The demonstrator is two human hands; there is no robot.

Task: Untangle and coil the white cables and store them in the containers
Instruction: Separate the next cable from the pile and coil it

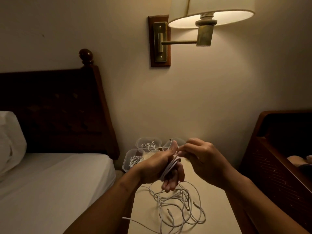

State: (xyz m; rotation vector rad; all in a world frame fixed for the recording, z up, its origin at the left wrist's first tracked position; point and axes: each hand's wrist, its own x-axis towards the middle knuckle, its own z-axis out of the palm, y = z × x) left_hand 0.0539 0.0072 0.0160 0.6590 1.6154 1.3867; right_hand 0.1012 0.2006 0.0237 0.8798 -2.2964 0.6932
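Observation:
My left hand (pixel 157 168) is raised above the nightstand with a white cable coil (pixel 169 168) wound around its palm, and the thumb pins the cable's plug end upward. My right hand (pixel 197 154) pinches the same cable just right of the left thumb. Below them a tangle of loose white cables (pixel 179 206) lies on the nightstand top (pixel 216 191). Behind my hands stand clear plastic containers: the back left container (pixel 148 144) and the front left container (pixel 133 160) each hold a coiled cable. Another container (pixel 175 142) is mostly hidden by my hands.
A bed with a white sheet (pixel 50 183), a pillow (pixel 10 142) and a dark wooden headboard (pixel 59 108) lies to the left. A lit wall lamp (pixel 209 16) hangs above. Dark wooden furniture (pixel 278 157) stands at the right.

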